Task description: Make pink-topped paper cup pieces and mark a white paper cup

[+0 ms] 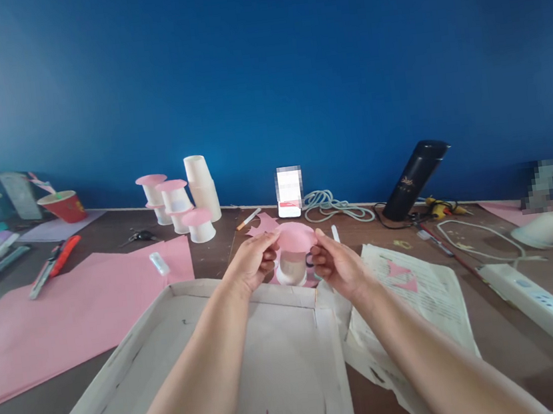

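Note:
Between both hands a round pink paper disc lies over the top of an upside-down white paper cup. My left hand pinches the disc's left edge between thumb and fingers. At the opposite edge, my right hand pinches the same disc, its other fingers curled beside the cup. Pink paper scraps lie behind and under the cup. To the left stand white cups topped with pink discs, some of them stacked, next to a tall stack of plain white cups.
A shallow white cardboard tray lies in front of me. Pink paper sheets and a red utility knife are at left. A phone stands against the blue wall. At right are a black flask, cables and a power strip.

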The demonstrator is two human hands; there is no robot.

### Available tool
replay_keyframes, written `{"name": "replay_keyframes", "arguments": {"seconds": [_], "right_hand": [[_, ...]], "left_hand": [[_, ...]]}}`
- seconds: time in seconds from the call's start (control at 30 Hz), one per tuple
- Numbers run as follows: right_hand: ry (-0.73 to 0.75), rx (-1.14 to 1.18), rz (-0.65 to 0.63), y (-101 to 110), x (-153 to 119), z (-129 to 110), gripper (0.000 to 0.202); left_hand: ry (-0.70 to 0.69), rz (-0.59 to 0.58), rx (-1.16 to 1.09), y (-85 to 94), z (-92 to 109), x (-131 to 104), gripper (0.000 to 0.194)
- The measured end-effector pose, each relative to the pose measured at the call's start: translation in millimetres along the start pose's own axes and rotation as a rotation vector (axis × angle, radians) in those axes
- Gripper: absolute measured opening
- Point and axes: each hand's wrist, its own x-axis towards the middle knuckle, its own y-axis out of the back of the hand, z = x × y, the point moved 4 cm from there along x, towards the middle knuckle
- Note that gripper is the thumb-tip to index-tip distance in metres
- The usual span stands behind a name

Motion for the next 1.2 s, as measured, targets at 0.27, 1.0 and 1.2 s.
{"name": "replay_keyframes", "arguments": {"seconds": [0.27,1.0,1.2], "right_hand": [[0.153,-0.335,0.088,8,1,-4,0.037],[0.507,-0.852,-0.121,-7,-4,10,0.073],[0.53,-0.855,-0.121,-8,-3,9,0.071]], "left_hand": [[0.181,-0.027,-0.246,3.6,-1,1,0.017],[0.325,0.011,-0.324,5.5,-14,7,0.017],[0.346,0.005,-0.332,5.7,-17,9,0.015]]}}
